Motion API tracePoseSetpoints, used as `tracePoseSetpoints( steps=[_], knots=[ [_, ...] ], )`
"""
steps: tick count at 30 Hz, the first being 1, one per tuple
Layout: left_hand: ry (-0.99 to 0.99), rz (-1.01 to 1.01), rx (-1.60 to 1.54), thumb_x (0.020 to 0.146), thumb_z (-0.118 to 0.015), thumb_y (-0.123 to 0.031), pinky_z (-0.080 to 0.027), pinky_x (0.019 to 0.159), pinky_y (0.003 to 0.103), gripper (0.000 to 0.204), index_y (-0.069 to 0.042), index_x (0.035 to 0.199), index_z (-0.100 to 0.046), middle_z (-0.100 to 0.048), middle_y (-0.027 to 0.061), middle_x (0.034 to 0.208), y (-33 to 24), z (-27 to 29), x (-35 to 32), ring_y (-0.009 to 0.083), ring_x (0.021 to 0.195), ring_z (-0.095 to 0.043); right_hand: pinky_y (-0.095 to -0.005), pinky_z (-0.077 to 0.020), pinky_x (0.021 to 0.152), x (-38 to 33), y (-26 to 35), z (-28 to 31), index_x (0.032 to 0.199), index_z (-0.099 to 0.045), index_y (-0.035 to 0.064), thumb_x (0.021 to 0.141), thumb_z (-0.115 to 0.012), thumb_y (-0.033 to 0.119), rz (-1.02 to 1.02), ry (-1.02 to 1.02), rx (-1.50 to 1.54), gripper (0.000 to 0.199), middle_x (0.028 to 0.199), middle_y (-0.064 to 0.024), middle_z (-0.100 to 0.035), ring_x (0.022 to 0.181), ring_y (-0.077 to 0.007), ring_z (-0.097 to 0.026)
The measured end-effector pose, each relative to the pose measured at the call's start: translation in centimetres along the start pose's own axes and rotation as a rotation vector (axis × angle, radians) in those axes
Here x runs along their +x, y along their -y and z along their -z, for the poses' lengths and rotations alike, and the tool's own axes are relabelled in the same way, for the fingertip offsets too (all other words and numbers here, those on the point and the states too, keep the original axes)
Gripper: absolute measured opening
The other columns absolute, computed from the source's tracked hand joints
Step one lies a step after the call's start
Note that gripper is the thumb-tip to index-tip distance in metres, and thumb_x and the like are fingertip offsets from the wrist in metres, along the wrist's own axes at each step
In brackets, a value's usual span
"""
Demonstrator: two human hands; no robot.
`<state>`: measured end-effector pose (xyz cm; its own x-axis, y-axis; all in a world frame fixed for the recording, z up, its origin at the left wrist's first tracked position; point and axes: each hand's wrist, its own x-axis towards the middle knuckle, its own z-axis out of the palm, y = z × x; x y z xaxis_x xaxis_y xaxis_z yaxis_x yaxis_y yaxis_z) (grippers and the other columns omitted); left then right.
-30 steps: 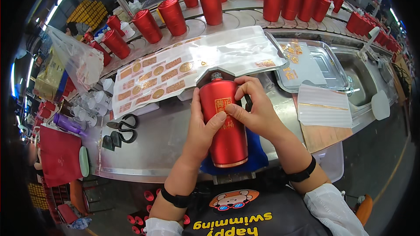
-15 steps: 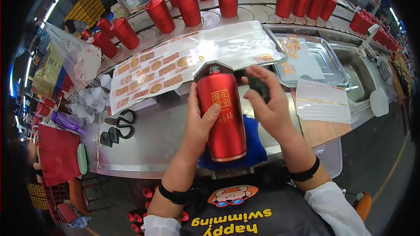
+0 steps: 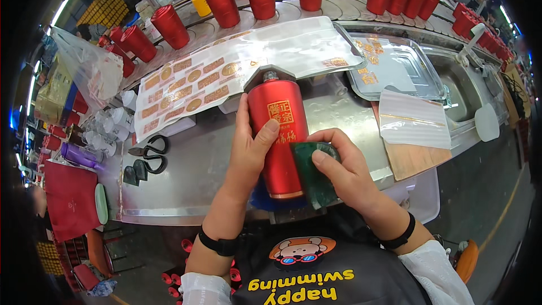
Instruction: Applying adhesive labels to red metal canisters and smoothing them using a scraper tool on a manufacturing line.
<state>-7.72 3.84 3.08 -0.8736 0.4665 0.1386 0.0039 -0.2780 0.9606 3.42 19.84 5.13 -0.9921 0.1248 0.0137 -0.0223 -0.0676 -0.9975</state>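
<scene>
A red bottle (image 3: 287,164) with gold markings and a capped, narrow neck lies with its neck away from me, in an angular grey rest (image 3: 252,82) on the steel bench. My left hand (image 3: 248,149) wraps its left side, thumb on the front below the gold square. In my right hand (image 3: 353,172) is a dark green flat scraper (image 3: 314,181), pinched with the thumb on top. Its left edge meets or overlaps the bottle's lower right side. Blue cloth (image 3: 261,196) shows under the bottle's base.
Beyond the bottle lies a sheet of gold stickers (image 3: 212,79). Black-handled scissors (image 3: 155,155) and small green pieces (image 3: 134,173) are at left. To the right are a clear tray (image 3: 418,59), a white sheet (image 3: 415,121) on a board and a sink (image 3: 460,90). Red bottles line the conveyor (image 3: 195,28).
My right hand has come down to the bottle's lower right side, bringing the green scraper against it. My left hand keeps its hold. Bottles on the conveyor have shifted right; a yellow bottle appears among them.
</scene>
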Motion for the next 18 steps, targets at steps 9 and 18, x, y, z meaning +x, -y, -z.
tracePoseSetpoints(
  steps=[9,18],
  knots=[
    [0.010,-0.004,0.016,0.093,-0.064,-0.028,-0.037,0.105,0.031,0.085,0.008,0.149,-0.011,-0.041,0.0180,0.140,0.00,0.04,-0.07,0.0197,0.126,-0.045,-0.0295,-0.0474,0.080,-0.19,-0.33,-0.33,0.114,-0.053,-0.0018,0.093,-0.056,0.015,0.023,-0.036,-0.045,0.027,0.095,-0.0104,-0.063,0.088,-0.0144,-0.058],
    [0.019,-0.038,0.022,0.093,-0.063,-0.027,-0.041,0.101,0.030,0.080,0.007,0.148,-0.017,-0.046,0.0157,0.135,-0.30,-0.09,0.42,0.0176,0.119,-0.049,-0.0302,-0.0477,0.079,0.05,-0.18,-0.38,0.113,-0.053,-0.0022,0.092,-0.056,0.016,0.048,-0.051,-0.096,0.028,0.094,-0.0118,-0.063,0.087,-0.0166,-0.059]
  ],
)
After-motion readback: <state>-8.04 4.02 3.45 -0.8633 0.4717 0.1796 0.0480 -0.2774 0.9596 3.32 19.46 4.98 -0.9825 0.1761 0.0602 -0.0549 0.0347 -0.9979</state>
